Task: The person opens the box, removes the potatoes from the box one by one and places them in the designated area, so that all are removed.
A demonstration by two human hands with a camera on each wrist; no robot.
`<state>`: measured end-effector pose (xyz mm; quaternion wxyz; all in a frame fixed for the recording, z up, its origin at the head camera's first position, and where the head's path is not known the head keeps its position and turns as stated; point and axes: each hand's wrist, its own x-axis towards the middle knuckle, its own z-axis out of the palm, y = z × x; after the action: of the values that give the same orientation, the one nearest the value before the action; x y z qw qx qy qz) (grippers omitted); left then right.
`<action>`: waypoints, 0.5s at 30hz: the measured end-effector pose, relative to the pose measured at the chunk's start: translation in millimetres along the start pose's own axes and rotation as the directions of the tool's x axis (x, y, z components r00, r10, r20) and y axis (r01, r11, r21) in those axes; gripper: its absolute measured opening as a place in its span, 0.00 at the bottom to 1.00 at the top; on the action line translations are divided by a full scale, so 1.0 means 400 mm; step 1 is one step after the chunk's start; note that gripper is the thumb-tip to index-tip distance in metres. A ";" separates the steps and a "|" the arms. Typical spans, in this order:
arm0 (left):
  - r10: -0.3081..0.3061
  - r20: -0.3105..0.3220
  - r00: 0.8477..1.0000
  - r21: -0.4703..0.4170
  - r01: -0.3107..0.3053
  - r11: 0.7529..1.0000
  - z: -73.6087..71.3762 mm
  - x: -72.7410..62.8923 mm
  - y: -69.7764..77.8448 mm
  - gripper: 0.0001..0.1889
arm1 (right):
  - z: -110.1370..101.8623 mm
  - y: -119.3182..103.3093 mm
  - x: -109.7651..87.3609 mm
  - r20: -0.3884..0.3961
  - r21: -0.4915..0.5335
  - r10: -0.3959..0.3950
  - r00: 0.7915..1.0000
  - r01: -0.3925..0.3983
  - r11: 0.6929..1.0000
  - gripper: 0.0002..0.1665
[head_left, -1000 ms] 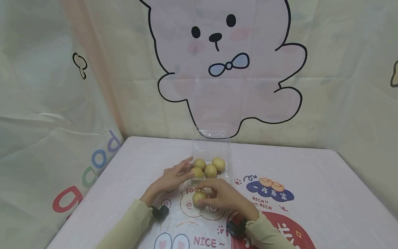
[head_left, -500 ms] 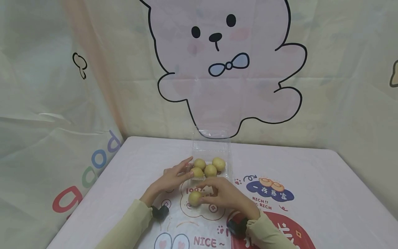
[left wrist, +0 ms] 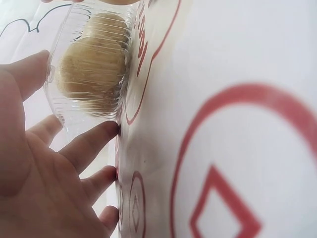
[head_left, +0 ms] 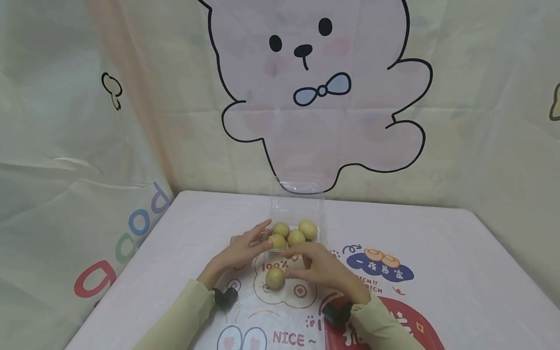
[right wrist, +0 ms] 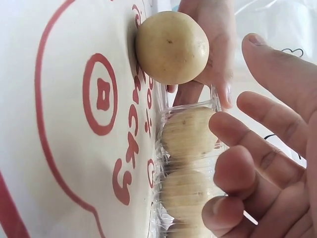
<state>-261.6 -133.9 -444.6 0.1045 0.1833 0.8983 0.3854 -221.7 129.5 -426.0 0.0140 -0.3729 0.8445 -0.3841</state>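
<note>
A single round yellow fruit (head_left: 275,278) with a small brown spot (right wrist: 170,41) sits on the printed tablecloth in front of a clear plastic clamshell box (head_left: 297,204). My right hand (head_left: 328,268) is just to the right of that fruit, thumb and fingers parted and holding nothing. Several similar fruits (head_left: 296,238) lie inside the box, seen through its ribbed wall in both wrist views. My left hand (head_left: 239,251) rests against the box's left side, its thumb at the near rim and the other fingers spread along the side.
The box's lid stands raised at the back, near the hanging cloth (head_left: 192,150) with its bear drawing. A white table (head_left: 393,228) carries a cloth printed with letters and cartoons. Black bands (head_left: 225,298) circle both wrists.
The single fruit has shifted slightly left. My right hand has let go of it and drawn back a little to the right. The left hand has stayed at the box.
</note>
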 end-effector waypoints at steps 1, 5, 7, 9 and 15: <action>-0.001 0.000 1.000 0.001 0.001 1.000 0.000 0.001 0.000 0.36 | -0.002 0.000 0.000 -0.005 0.003 0.002 1.000 -0.002 1.000 0.25; -0.002 0.003 1.000 -0.001 0.002 1.000 0.002 0.004 -0.004 0.37 | -0.005 -0.001 0.002 -0.007 0.024 0.014 1.000 -0.014 1.000 0.26; -0.003 0.004 1.000 -0.002 0.003 1.000 0.002 0.004 -0.005 0.37 | -0.008 -0.001 0.002 -0.013 0.026 0.011 1.000 -0.011 1.000 0.25; -0.006 0.003 1.000 -0.003 0.006 1.000 0.002 0.004 -0.006 0.37 | -0.012 -0.003 0.001 -0.033 0.033 0.006 0.999 -0.005 0.999 0.23; -0.018 -0.001 1.000 -0.005 0.018 1.000 0.003 0.005 -0.005 0.36 | -0.029 0.003 -0.003 -0.191 0.042 -0.033 0.981 0.042 0.998 0.17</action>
<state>-263.6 -133.6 -447.0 0.1082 0.1748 0.8990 0.3867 -225.2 138.1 -418.8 -0.0654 -0.3497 0.8258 -0.4375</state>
